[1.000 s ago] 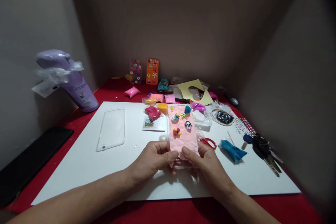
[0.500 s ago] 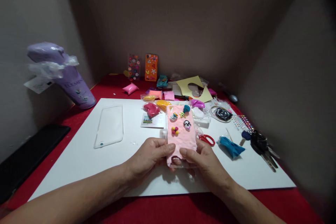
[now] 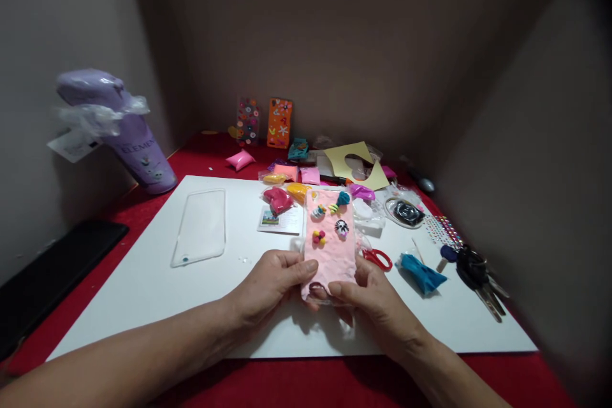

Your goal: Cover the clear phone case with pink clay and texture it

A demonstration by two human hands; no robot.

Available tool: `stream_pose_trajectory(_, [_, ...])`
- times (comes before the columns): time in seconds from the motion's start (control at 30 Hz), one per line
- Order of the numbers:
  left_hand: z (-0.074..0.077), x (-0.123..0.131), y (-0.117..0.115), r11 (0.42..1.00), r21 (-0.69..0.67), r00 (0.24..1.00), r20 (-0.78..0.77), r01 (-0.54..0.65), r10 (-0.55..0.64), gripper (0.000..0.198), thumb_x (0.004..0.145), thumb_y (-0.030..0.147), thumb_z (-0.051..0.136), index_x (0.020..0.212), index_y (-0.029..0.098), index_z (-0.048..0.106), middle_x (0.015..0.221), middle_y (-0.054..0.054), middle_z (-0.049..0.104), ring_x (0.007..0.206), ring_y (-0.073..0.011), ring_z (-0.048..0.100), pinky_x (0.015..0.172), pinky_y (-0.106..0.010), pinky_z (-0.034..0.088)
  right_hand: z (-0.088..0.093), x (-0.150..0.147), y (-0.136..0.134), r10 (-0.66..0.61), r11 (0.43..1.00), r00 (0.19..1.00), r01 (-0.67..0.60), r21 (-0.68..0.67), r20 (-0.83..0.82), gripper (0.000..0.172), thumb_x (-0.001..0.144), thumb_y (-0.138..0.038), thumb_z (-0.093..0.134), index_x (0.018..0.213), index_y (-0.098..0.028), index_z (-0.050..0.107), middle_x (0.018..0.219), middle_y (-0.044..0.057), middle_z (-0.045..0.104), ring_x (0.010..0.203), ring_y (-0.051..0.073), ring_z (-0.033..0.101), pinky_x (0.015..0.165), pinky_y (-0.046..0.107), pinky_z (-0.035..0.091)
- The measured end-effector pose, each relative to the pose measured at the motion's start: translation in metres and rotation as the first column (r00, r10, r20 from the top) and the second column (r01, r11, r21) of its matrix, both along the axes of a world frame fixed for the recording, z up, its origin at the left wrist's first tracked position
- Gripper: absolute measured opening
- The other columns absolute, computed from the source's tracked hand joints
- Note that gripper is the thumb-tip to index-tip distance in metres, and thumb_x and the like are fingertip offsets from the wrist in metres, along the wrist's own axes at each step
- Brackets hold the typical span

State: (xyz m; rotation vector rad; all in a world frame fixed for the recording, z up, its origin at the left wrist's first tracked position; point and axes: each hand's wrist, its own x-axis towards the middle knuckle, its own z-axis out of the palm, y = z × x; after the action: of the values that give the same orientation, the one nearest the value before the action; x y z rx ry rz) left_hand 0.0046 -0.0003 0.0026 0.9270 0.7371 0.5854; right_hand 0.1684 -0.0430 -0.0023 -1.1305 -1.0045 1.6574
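A phone case (image 3: 329, 258) covered in pale pink clay is held up over the white board (image 3: 191, 306). Several small coloured clay shapes sit on its upper part, with a dark-rimmed opening at its lower left. My left hand (image 3: 277, 277) grips the left edge, thumb on the front. On the opposite side my right hand (image 3: 370, 290) pinches the lower right edge, its thumb near the bottom. Most of the other fingers are hidden behind the case. Red-handled scissors (image 3: 377, 259) lie just beyond my right hand, partly covered. A clear phone case (image 3: 199, 229) lies to the left.
Packets of coloured clay, such as a red one (image 3: 278, 200) and a blue one (image 3: 423, 274), lie around. Keys (image 3: 480, 280) and rhinestones (image 3: 444, 231) are at right. A purple tumbler (image 3: 138, 146) and a black slab (image 3: 57, 280) are at left. An orange case (image 3: 280, 122) stands behind.
My right thumb has shifted slightly down along the pink case's lower edge, uncovering more of its front. Both hands keep their hold. The whole view has shifted slightly.
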Motion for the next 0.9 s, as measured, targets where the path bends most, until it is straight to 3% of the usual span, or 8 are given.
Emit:
stream_pose_trajectory(0.17, [-0.005, -0.001, 0.001, 1.0, 0.016, 1.0, 0.008, -0.004, 0.004, 0.035, 0.079, 0.038, 0.06, 0.063, 0.007, 0.063, 0.059, -0.009, 0.063, 0.053, -0.013, 0.055, 0.055, -0.024, 0.041, -0.004, 0.0, 0.0, -0.061, 0.998, 0.995, 0.059, 0.02, 0.08, 0.031, 0.067, -0.03, 0.073, 0.09, -0.016, 0.059, 0.069, 0.0, 0.064, 0.051, 0.009, 0.048, 0.045, 0.019, 0.034])
stream_pose_trajectory(0.33, [-0.006, 0.0, 0.002, 1.0, -0.005, 1.0, 0.01, -0.008, 0.008, 0.035, 0.077, 0.039, 0.062, 0.067, 0.006, 0.065, 0.059, -0.01, 0.064, 0.054, -0.0134, 0.058, 0.057, -0.024, 0.042, -0.007, -0.004, 0.0, -0.105, 0.994, 0.985, 0.102, 0.03, 0.139, 0.038, 0.064, -0.033, 0.075, 0.093, -0.016, 0.058, 0.068, 0.001, 0.065, 0.052, 0.01, 0.051, 0.047, 0.02, 0.038])
stream_pose_trajectory(0.43, [-0.006, 0.0, 0.002, 1.0, -0.017, 1.0, -0.022, -0.016, 0.015, 0.034, 0.076, 0.039, 0.063, 0.068, 0.006, 0.065, 0.06, -0.009, 0.064, 0.053, -0.0132, 0.058, 0.055, -0.023, 0.042, -0.001, -0.007, 0.0, -0.114, 0.993, 0.988, 0.11, 0.038, 0.107, 0.042, 0.064, -0.031, 0.075, 0.099, -0.017, 0.058, 0.084, 0.005, 0.069, 0.069, 0.017, 0.061, 0.061, 0.027, 0.048])
stream_pose_trajectory(0.53, [-0.006, -0.001, 0.003, 1.0, -0.013, 1.0, -0.019, -0.013, 0.013, 0.034, 0.076, 0.04, 0.063, 0.069, 0.006, 0.065, 0.062, -0.009, 0.064, 0.053, -0.0126, 0.058, 0.055, -0.023, 0.042, 0.005, -0.008, 0.0, -0.084, 0.996, 0.995, 0.083, 0.021, 0.05, 0.05, 0.064, -0.029, 0.076, 0.107, -0.019, 0.055, 0.103, 0.007, 0.066, 0.09, 0.023, 0.063, 0.076, 0.034, 0.05])
stream_pose_trajectory(0.7, [0.0, -0.001, 0.003, 1.0, 0.002, 0.999, 0.033, -0.021, 0.021, 0.032, 0.075, 0.039, 0.066, 0.068, 0.007, 0.064, 0.062, -0.008, 0.064, 0.057, -0.0133, 0.059, 0.059, -0.024, 0.045, 0.0, 0.0, 0.0, -0.046, 0.998, 0.996, 0.043, 0.042, 0.071, 0.038, 0.071, -0.032, 0.071, 0.102, -0.018, 0.055, 0.086, 0.004, 0.066, 0.073, 0.016, 0.06, 0.06, 0.025, 0.046])
stream_pose_trajectory(0.77, [0.004, 0.0, 0.003, 1.0, 0.003, 0.998, 0.062, -0.027, 0.027, 0.031, 0.076, 0.038, 0.065, 0.071, 0.007, 0.065, 0.066, -0.009, 0.065, 0.063, -0.0156, 0.06, 0.062, -0.027, 0.047, -0.005, 0.002, 0.0, -0.124, 0.987, 0.989, 0.114, 0.117, 0.085, 0.035, 0.075, -0.037, 0.068, 0.102, -0.019, 0.055, 0.087, 0.003, 0.064, 0.071, 0.015, 0.058, 0.055, 0.022, 0.043])
stream_pose_trajectory(0.83, [0.005, 0.0, 0.002, 0.999, 0.002, 0.997, 0.067, -0.034, 0.034, 0.03, 0.075, 0.037, 0.066, 0.075, 0.007, 0.065, 0.069, -0.01, 0.066, 0.065, -0.0167, 0.061, 0.064, -0.028, 0.047, -0.008, 0.002, 0.001, -0.145, 0.977, 0.984, 0.126, 0.17, 0.103, 0.032, 0.079, -0.037, 0.064, 0.104, -0.019, 0.054, 0.092, 0.004, 0.062, 0.077, 0.016, 0.058, 0.058, 0.023, 0.044])
stream_pose_trajectory(0.9, [0.005, 0.001, 0.002, 0.999, 0.007, 0.997, 0.059, -0.046, 0.045, 0.031, 0.074, 0.037, 0.067, 0.075, 0.006, 0.066, 0.068, -0.01, 0.066, 0.063, -0.0162, 0.06, 0.064, -0.028, 0.046, -0.006, -0.001, 0.001, -0.158, 0.968, 0.98, 0.128, 0.216, 0.124, 0.03, 0.081, -0.036, 0.062, 0.105, -0.019, 0.054, 0.099, 0.006, 0.062, 0.089, 0.018, 0.058, 0.071, 0.026, 0.047])
